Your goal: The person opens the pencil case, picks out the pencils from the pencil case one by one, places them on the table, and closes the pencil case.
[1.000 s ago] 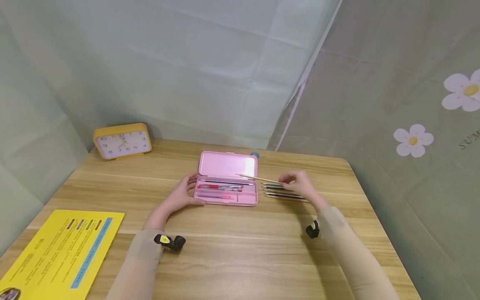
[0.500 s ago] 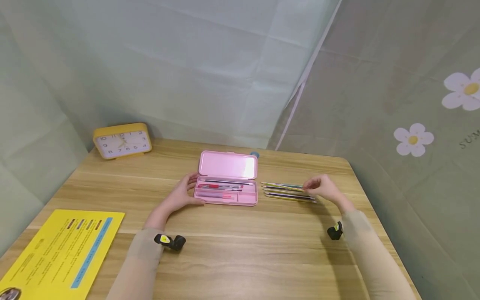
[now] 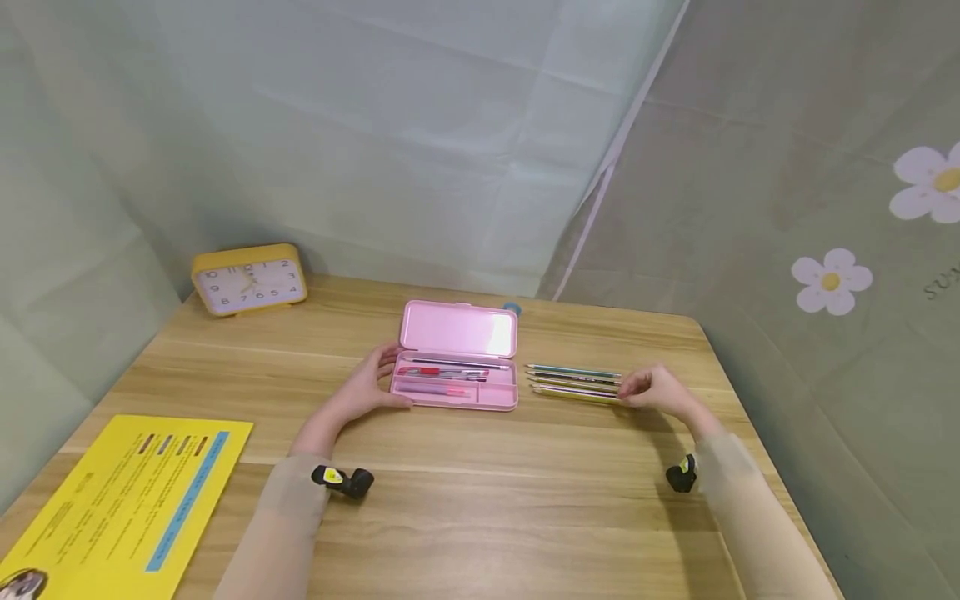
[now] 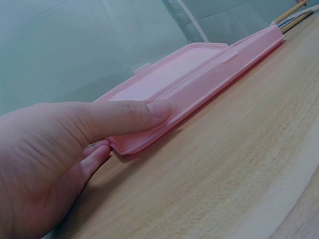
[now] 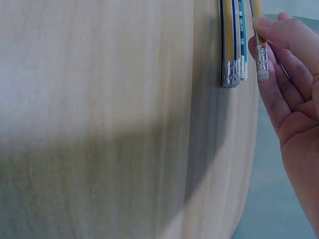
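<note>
The pencil (image 5: 261,52) has moved right and nearer since a second ago, from above the case (image 3: 497,395) to the near edge of the other pencils (image 3: 573,377). The right hand (image 3: 656,390) pinches its eraser end; the right wrist view cuts off its tip. The left hand (image 3: 367,387) grips the case, fingers partly hidden. The yellow sheet (image 3: 127,500) runs out of frame.

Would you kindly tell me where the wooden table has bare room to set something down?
Free patches: the wooden table between the two beige sleeves, before the open pink pencil case; also between that case and the yellow rectangular clock, and behind the slim wooden pencils. Crowded: from the left grip across case and pencils to the right grip.
</note>
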Available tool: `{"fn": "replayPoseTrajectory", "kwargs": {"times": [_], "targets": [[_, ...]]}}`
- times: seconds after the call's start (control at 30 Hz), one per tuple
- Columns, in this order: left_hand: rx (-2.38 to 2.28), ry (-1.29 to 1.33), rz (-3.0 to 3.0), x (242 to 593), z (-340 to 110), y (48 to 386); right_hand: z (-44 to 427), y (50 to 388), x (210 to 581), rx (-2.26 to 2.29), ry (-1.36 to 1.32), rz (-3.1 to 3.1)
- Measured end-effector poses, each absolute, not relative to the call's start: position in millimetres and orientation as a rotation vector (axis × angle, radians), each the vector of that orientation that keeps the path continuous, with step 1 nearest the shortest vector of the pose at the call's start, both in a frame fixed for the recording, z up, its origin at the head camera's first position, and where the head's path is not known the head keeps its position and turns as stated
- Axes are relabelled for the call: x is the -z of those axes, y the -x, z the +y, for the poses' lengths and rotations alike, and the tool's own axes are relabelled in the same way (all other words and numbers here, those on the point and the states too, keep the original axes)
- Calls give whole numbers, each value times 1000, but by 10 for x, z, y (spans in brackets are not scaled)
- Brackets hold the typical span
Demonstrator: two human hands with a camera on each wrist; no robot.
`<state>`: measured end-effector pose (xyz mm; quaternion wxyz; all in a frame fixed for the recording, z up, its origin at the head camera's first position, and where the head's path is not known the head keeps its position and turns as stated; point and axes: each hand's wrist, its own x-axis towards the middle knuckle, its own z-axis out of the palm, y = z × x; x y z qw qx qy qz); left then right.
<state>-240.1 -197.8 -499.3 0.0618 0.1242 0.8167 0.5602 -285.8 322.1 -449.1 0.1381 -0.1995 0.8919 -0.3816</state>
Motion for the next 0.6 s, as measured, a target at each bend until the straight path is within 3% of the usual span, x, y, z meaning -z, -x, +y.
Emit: {"fn": "replayPoseTrajectory", "kwargs": {"times": [0.6], "targets": [[-1689,-379,2474,5021,-1986,2420,3227,2813,4516,1018,579,2575]]}}
